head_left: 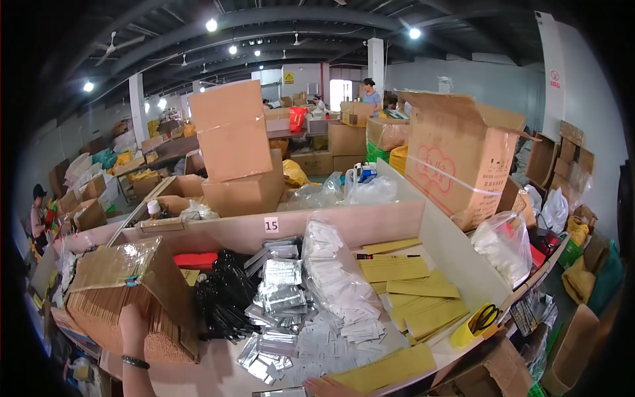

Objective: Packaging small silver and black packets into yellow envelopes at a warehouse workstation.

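Observation:
My left hand, a dark bracelet on its wrist, reaches into an open carton on the left. It touches the tightly packed brown cardboard pieces inside; its fingertips are hidden among them. At the lower edge, my right hand shows only in part. Its fingers lie stretched out against a long yellow-brown card strip. Between the hands are silver-grey plastic packets, black bundled items and a heap of small white printed slips in clear plastic.
More yellow-brown strips lie at right with a black pen. A yellow holder with black-handled scissors stands at the right edge. Low partitions enclose the table. Large cartons rise behind; people work farther off.

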`<state>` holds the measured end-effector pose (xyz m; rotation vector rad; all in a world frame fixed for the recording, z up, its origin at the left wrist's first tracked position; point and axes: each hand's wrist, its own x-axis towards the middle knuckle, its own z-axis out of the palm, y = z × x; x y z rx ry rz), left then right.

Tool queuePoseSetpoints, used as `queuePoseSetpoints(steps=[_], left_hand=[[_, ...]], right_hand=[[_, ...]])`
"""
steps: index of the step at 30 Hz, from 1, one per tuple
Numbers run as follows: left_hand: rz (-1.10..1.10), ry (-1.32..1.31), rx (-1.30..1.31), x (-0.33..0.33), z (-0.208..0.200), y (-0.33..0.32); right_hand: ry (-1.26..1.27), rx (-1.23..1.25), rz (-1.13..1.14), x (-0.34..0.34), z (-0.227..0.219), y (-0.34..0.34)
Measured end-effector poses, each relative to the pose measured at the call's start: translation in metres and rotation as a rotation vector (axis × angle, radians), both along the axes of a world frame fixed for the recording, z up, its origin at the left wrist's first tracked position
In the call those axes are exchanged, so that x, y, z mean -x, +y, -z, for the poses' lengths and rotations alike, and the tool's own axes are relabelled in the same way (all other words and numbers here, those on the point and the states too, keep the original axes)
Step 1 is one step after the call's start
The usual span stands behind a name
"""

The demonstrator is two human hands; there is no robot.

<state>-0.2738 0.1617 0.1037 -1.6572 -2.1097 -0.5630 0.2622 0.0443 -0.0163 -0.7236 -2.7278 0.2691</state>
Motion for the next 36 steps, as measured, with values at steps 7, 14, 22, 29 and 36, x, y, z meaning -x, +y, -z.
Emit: queuePoseSetpoints(steps=[7, 14, 22, 29, 36], left_hand=[[0.011, -0.166, -0.185, -0.016, -0.038, -0.024], [-0.039, -1.016, -0.102, -0.138, 0.063, -0.166], [0.290, -0.982, 0.696, -0.181, 0.104, -0.148], [0.180, -0.643, 0.438, -0.293, 0.101, -0.130], [0.592, -1.144, 0.598, -0.339, 0.108, -0.123]], right_hand=[[0.171, 0.236, -0.107, -0.016, 0.063, 0.027], [0.041, 0.263, -0.003, -0.023, -0.017, 0.028], [-0.070, 0.149, 0.018, -0.021, -0.018, 0.019], [0.048, 0.227, 0.067, 0.002, -0.020, 0.019], [0.066, 0.232, 0.114, 0.002, -0.017, 0.026]])
